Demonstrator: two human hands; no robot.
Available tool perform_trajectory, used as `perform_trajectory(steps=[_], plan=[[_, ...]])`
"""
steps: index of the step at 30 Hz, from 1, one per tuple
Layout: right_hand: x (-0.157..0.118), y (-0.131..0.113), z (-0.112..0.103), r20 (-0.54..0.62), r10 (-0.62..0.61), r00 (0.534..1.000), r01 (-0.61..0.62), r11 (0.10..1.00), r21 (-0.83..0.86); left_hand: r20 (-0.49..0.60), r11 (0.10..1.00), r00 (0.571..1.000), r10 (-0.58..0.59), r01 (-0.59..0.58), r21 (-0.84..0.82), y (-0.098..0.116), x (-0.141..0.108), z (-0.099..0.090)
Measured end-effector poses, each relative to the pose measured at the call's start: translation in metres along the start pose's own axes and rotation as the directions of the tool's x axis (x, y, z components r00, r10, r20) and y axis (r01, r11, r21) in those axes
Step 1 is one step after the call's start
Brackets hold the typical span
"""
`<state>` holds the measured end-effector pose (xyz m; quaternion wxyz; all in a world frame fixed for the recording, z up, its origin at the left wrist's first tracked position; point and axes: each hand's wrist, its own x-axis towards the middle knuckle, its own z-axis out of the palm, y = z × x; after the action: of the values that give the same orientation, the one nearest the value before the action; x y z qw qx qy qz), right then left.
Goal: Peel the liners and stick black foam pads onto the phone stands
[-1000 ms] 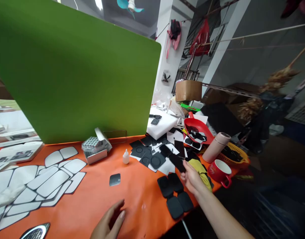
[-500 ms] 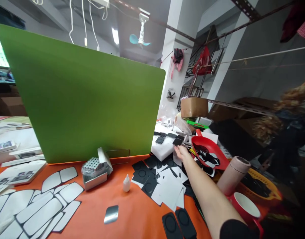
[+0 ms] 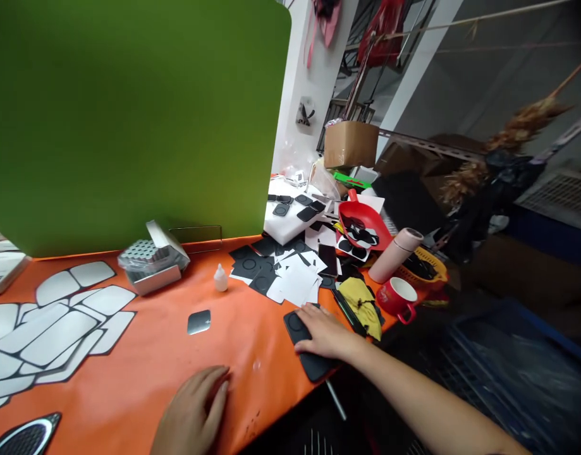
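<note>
My right hand [image 3: 323, 332] lies over black flat pads [image 3: 313, 368] near the table's front edge. Its fingers curl over the far part and the thumb presses on the left side. A ring mark shows on the pad beside the fingers; the hand covers the rest. At the bottom centre, my left hand [image 3: 193, 411] rests on the orange tabletop [image 3: 252, 341], thumb apart from the fingers and nothing visible in it. Beyond it lies a small silver plate [image 3: 198, 321]. A small white dropper bottle [image 3: 220, 279] stands farther back.
White black-edged sheets [image 3: 57, 332] spread on the left. An open box of small cylinders [image 3: 152, 259] stands before a green board [image 3: 129, 126]. White and black sheets [image 3: 294, 278] pile centrally. Right are a red dustpan [image 3: 373, 218], pink flask [image 3: 397, 253], yellow cloth [image 3: 361, 300] and red mug [image 3: 394, 297].
My right hand has come back from a black pad on the white block to the pads near the front edge. My left hand has entered view. The camera has tilted down.
</note>
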<state>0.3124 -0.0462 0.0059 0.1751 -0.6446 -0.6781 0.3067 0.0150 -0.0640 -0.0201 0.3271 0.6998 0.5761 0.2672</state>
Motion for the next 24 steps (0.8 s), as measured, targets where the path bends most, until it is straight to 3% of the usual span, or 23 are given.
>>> perform_trajectory(steps=[3,6,8,11,13,15,16,17,19,20,22,24], plan=[[-0.005,-0.015,0.017,0.015,-0.05,0.999,0.053,0.948,-0.314,0.05,0.997,0.997,0.065,-0.063,-0.043,0.006,-0.009,0.021],[0.004,-0.023,0.018,0.014,-0.025,1.0,0.028,0.937,-0.347,0.129,0.982,0.99,0.054,-0.029,-0.188,0.017,-0.022,0.041],[0.006,-0.028,0.017,0.015,-0.02,1.0,0.024,0.94,-0.341,0.172,0.938,0.985,-0.029,0.086,-0.337,0.024,-0.029,0.047],[-0.004,-0.045,0.022,0.066,-0.066,0.996,0.083,0.946,-0.314,0.191,0.745,0.951,-0.243,0.309,-0.59,0.027,-0.031,0.044],[-0.019,-0.061,0.029,0.182,-0.181,0.967,0.218,0.952,-0.216,0.237,0.605,0.921,-0.31,0.383,-0.698,0.023,-0.031,0.036],[-0.036,-0.076,0.035,0.298,-0.341,0.892,0.366,0.93,-0.032,0.386,0.546,0.882,-0.272,0.472,-0.693,0.019,-0.032,0.029],[-0.043,-0.08,0.036,0.312,-0.403,0.86,0.409,0.911,0.05,0.492,0.543,0.841,-0.226,0.528,-0.652,0.018,-0.032,0.025],[-0.048,-0.08,0.036,0.285,-0.423,0.86,0.415,0.905,0.089,0.589,0.55,0.787,-0.186,0.58,-0.601,0.018,-0.033,0.023],[-0.05,-0.07,0.029,0.119,-0.29,0.95,0.293,0.956,-0.002,0.7,0.55,0.697,-0.156,0.65,-0.525,0.021,-0.035,0.019],[-0.047,-0.059,0.023,0.006,-0.16,0.987,0.16,0.983,-0.094,0.711,0.518,0.683,-0.168,0.675,-0.526,0.025,-0.035,0.017],[-0.036,-0.034,0.009,-0.178,0.108,0.978,-0.153,0.952,-0.265,0.688,0.39,0.688,-0.233,0.714,-0.582,0.034,-0.036,0.014],[-0.024,-0.01,-0.003,-0.196,0.243,0.95,-0.299,0.892,-0.34,0.651,0.25,0.701,-0.292,0.713,-0.655,0.043,-0.036,0.01]])
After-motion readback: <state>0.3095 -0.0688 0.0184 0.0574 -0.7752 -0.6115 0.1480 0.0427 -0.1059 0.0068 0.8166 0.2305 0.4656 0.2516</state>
